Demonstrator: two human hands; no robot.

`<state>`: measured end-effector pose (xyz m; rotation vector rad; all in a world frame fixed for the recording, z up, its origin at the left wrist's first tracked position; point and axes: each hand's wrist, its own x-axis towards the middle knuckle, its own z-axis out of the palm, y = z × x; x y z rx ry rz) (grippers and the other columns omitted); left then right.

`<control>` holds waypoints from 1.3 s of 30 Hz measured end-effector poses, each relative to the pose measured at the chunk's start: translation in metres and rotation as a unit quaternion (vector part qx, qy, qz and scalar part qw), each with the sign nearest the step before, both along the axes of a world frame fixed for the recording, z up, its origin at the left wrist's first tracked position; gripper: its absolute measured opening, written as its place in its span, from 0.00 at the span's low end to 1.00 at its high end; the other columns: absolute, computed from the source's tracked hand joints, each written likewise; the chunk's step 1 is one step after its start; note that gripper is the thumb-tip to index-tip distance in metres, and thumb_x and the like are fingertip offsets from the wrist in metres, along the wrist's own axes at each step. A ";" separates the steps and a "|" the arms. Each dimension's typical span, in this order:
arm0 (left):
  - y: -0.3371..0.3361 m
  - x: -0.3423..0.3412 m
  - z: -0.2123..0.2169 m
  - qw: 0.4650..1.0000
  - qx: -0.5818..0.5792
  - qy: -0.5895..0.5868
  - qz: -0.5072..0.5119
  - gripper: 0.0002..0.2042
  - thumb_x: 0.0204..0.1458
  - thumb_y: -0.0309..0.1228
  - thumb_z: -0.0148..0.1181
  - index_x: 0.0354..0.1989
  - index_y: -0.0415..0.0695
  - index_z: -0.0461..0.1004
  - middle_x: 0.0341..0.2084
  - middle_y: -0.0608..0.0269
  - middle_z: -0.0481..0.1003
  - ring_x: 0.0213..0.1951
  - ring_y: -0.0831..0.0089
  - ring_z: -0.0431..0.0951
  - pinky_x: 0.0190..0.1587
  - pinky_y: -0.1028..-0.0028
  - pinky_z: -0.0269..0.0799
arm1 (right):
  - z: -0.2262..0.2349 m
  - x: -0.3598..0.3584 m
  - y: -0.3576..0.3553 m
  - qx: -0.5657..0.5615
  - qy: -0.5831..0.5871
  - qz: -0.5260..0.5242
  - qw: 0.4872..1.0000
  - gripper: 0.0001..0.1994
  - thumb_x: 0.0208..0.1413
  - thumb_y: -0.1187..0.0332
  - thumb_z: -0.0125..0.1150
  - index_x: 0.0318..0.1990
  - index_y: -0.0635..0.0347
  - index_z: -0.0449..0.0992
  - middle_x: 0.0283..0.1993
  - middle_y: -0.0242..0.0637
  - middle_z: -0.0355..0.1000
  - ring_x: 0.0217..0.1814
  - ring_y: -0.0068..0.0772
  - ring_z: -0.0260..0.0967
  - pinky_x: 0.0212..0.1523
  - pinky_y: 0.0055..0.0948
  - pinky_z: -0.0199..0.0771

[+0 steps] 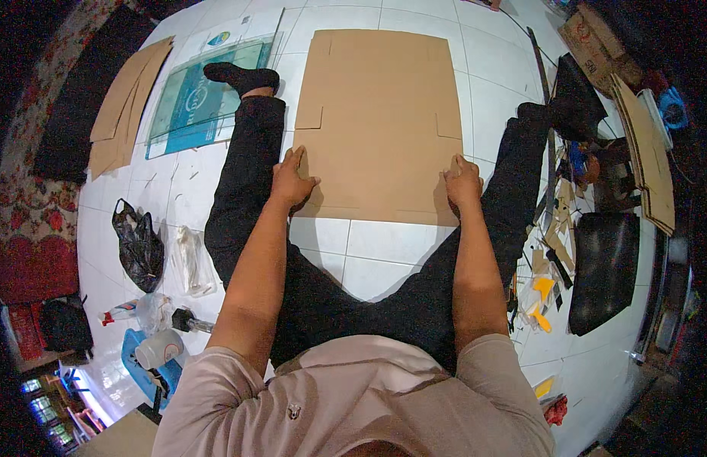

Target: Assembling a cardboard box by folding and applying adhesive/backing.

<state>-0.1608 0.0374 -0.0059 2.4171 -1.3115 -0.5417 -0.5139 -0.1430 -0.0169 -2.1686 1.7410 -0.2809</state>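
A large brown cardboard sheet (380, 99) lies between my outstretched legs, with short slits cut near its sides and corners. My left hand (294, 183) grips its left edge near the close corner, the thumb resting on the top face. On the opposite edge, at about the same height, my right hand (464, 184) holds the sheet, fingers pointing away from me. Shadows of both hands fall on the cardboard. Any fingers tucked under the edges are hidden.
Left are glass panes (209, 99), more cardboard (129, 107), a black plastic bag (139, 244) and a white tub (159, 349). Right are yellow scrapers (542, 305), cardboard scraps (559, 228), a black sheet (605, 270) and leaning cardboard panels (643, 152). White tiles cover the floor.
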 end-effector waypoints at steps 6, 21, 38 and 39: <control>-0.001 -0.004 -0.001 1.000 0.015 -0.017 -0.016 0.45 0.42 0.38 0.73 0.71 0.51 0.56 0.70 0.45 0.51 0.67 0.47 0.56 0.68 0.61 0.55 | -0.015 -0.007 -0.005 0.004 0.000 -0.005 1.000 0.25 0.55 0.56 0.59 0.59 0.56 0.73 0.56 0.43 0.71 0.61 0.47 0.63 0.61 0.46 0.59; 0.003 -0.006 0.001 0.998 0.022 -0.052 -0.015 0.38 0.42 0.37 0.73 0.65 0.47 0.65 0.68 0.46 0.54 0.68 0.50 0.53 0.69 0.61 0.55 | 0.022 0.016 0.025 0.047 0.036 -0.027 0.998 0.26 0.52 0.57 0.66 0.58 0.53 0.70 0.64 0.49 0.59 0.63 0.61 0.58 0.57 0.57 0.67; -0.006 0.008 -0.041 0.983 -0.044 -0.143 -0.110 0.35 0.43 0.43 0.72 0.62 0.48 0.68 0.61 0.39 0.64 0.65 0.45 0.61 0.66 0.57 0.60 | 0.097 -0.027 0.030 -0.184 -0.231 -0.044 0.954 0.23 0.48 0.62 0.71 0.53 0.56 0.77 0.66 0.52 0.58 0.64 0.51 0.62 0.63 0.40 0.65; -0.005 0.011 -0.041 0.987 -0.060 -0.110 -0.103 0.34 0.43 0.39 0.72 0.61 0.46 0.68 0.62 0.38 0.62 0.65 0.45 0.61 0.65 0.57 0.60 | 0.114 -0.041 0.033 -0.221 -0.231 -0.050 0.946 0.21 0.48 0.64 0.71 0.52 0.55 0.78 0.65 0.51 0.59 0.63 0.50 0.63 0.62 0.39 0.66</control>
